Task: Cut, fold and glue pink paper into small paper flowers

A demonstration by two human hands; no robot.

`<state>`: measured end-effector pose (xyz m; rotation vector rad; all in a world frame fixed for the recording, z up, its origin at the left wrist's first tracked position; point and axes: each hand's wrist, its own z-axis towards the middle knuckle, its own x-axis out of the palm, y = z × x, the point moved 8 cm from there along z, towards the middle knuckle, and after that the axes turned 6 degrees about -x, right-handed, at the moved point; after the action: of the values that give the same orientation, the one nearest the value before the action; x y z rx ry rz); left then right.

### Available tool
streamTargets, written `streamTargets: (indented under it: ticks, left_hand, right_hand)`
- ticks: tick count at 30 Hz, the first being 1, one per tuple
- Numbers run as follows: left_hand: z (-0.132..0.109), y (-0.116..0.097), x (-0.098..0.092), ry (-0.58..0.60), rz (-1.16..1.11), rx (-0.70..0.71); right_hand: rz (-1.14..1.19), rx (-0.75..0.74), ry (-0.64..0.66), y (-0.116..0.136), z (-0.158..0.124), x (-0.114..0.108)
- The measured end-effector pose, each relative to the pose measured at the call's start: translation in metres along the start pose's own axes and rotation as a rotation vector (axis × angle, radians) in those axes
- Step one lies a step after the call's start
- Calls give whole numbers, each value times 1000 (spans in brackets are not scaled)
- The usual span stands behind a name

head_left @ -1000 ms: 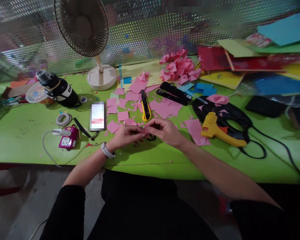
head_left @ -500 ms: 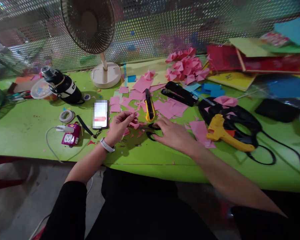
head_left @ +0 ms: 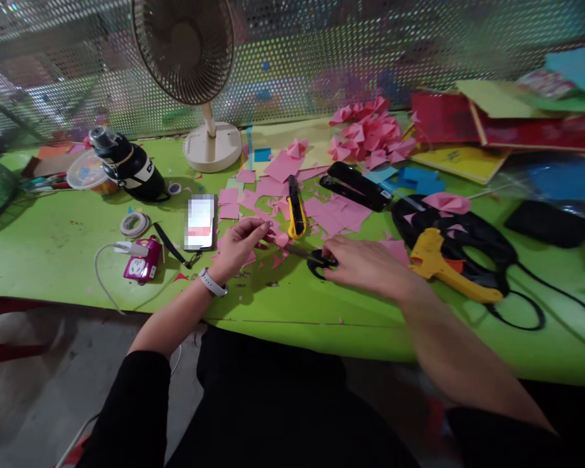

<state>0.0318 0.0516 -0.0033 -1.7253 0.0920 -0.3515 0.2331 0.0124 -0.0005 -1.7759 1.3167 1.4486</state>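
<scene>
My left hand (head_left: 242, 244), with a pale watch band at its wrist, is closed in a pinch on a small piece of pink paper (head_left: 281, 240). Facing it, my right hand (head_left: 358, 261) is wrapped round the black handles of a pair of scissors (head_left: 318, 261). The blades point left and end close to the pink paper; whether they touch it I cannot tell. Just beyond both hands lies a yellow and black utility knife (head_left: 296, 208). Pink paper squares and scraps (head_left: 338, 214) are scattered around it, with a black stapler (head_left: 355, 186) behind them.
A phone (head_left: 199, 222), a tape roll (head_left: 134, 224) and a purple power adapter (head_left: 143, 260) lie at the left. Behind stand a black bottle (head_left: 134, 170) and a fan (head_left: 212, 146). Folded pink paper pieces (head_left: 365, 133) are heaped at the back. A yellow glue gun (head_left: 448, 270) lies right.
My right hand has drawn to the right with the scissors, and their blades now show between the hands. The left hand keeps its pinch on the pink paper. The view has shifted slightly.
</scene>
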Motion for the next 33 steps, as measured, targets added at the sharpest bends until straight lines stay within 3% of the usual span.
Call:
streamTargets:
  ticks: [8,19,25,29,33]
  left_hand:
    - [1,-2,0,-17,61,19]
    - [2,-2,-1,-23,74,33]
    - [5,-2,-10,-63,48,98]
    - [6,-3,-11,-57,26,128]
    - [3,-5,-9,-64,32,138]
  right_hand:
    - [-53,-24,13,-7,-4,-4]
    - [132,-95,40,-8,-5,-2]
    - [569,-179,86,-14,-10,-1]
    - [1002,-111,-28,-21,-4,-4]
    - [1231,-54,-83,-10,5,2]
